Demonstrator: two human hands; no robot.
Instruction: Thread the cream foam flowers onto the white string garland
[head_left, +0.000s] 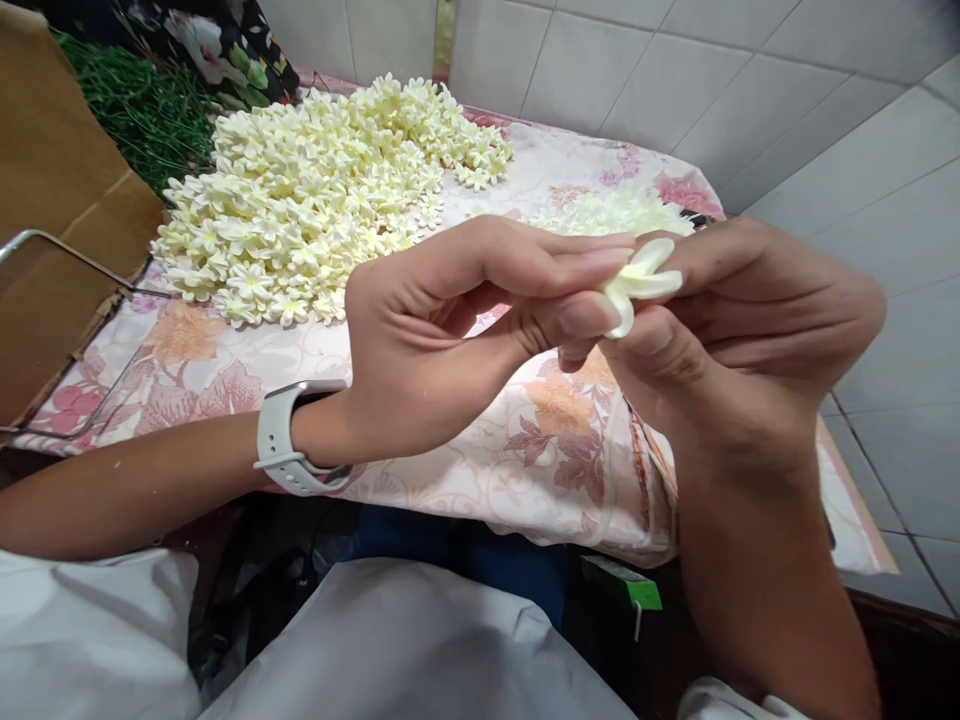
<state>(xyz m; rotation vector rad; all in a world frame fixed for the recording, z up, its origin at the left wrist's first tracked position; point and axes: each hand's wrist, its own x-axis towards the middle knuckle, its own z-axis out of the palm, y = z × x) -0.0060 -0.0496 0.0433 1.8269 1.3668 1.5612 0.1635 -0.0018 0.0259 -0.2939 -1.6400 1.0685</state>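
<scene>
A single cream-white flower (637, 280) with a pale yellow centre is held up between my two hands, above the table's right half. My left hand (442, 330), with a watch on its wrist, pinches the flower's left side between thumb and fingers. From the other side, the thumb and bent forefinger of my right hand (742, 330) close on its petals. The flower's back and my right hand's other fingertips are partly hidden. Behind my left hand lies a large heap of similar flowers (300, 190).
A smaller pile of whiter blossoms (600, 212) lies behind my hands. Green stems (142, 110) are bunched at the back left, beside a cardboard box (67, 200) and a metal wire frame (90, 262). The table wears a floral cloth (420, 480); tiled walls (637, 60) stand behind and right.
</scene>
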